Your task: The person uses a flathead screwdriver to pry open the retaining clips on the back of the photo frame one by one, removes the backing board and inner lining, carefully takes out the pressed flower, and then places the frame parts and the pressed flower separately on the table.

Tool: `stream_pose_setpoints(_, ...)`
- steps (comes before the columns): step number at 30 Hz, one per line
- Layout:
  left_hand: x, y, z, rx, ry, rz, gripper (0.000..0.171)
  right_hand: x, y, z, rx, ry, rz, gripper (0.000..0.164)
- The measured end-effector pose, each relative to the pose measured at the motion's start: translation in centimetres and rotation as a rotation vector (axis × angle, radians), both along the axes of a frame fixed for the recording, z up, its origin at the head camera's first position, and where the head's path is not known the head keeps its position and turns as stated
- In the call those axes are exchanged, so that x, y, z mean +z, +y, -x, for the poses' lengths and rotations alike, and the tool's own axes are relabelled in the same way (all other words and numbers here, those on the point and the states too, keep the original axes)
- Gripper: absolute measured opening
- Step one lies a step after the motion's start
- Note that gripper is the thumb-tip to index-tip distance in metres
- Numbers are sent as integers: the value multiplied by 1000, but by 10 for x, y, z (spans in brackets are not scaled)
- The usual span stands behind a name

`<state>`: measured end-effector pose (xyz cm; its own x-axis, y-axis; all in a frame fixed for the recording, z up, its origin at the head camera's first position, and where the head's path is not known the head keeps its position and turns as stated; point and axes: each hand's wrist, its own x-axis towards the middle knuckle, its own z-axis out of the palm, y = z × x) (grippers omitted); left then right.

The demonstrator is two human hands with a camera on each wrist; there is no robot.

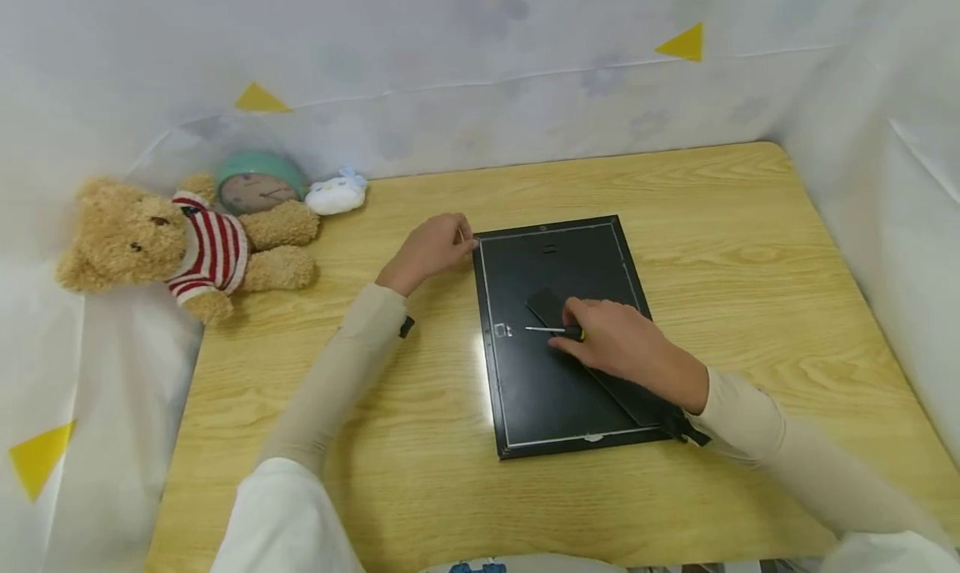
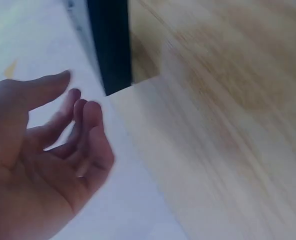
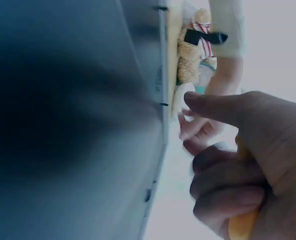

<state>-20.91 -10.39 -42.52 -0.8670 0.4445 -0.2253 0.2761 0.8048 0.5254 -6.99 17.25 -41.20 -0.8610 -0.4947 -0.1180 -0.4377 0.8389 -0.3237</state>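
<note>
A black picture frame (image 1: 536,398) lies on the table with its back up, its strut (image 1: 546,306) folded slantwise across the backing. My right hand (image 1: 626,344) holds a screwdriver (image 1: 547,329) over the middle of the backing, the bare shaft pointing left. Its yellow handle (image 3: 244,225) is tucked under the curled fingers in the right wrist view, with the thumb stretched out. At the far left corner of the frame is my left hand (image 1: 433,249), loosely curled. The left wrist view shows nothing between the fingers of that hand (image 2: 62,165), which are apart from the frame's edge (image 2: 110,50).
A teddy bear (image 1: 213,248) in a striped top lies at the table's (image 1: 420,473) left back corner. Behind it stands a green clock (image 1: 258,181), with a small white plush (image 1: 336,195) beside it. White sheeting (image 1: 465,131) hangs along the back and sides.
</note>
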Motion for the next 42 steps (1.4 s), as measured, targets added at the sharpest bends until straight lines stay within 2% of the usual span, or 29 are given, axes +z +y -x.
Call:
stream_pose_setpoints(4, -7, 2, 13, -35, 62, -20, 35, -11, 12, -18, -63, 90, -78, 60)
stream_pose_setpoints(7, -13, 1, 18, -54, 51, 4, 38, -15, 16, -24, -82, 122, -116, 71)
stream_pose_setpoints(11, -17, -1, 19, -75, 39, 32, 33, -14, 17, -24, -66, 128, -137, 72)
stream_pose_setpoints(19, -18, -9, 12, -66, -14, 20, 30, -7, 26, -13, -27, 25, -182, 68)
stream_pose_setpoints(30, -19, -22, -13, -48, -78, 15, 31, -1, 42, 12, -7, -74, -194, 65)
stream_pose_setpoints(34, -21, -23, -30, -46, -123, 1, 38, 2, 49, 20, -12, -94, -206, 63)
stream_pose_setpoints(42, -26, -22, -64, -103, -207, -73, 62, 6, 58, 35, 5, -98, -244, 60)
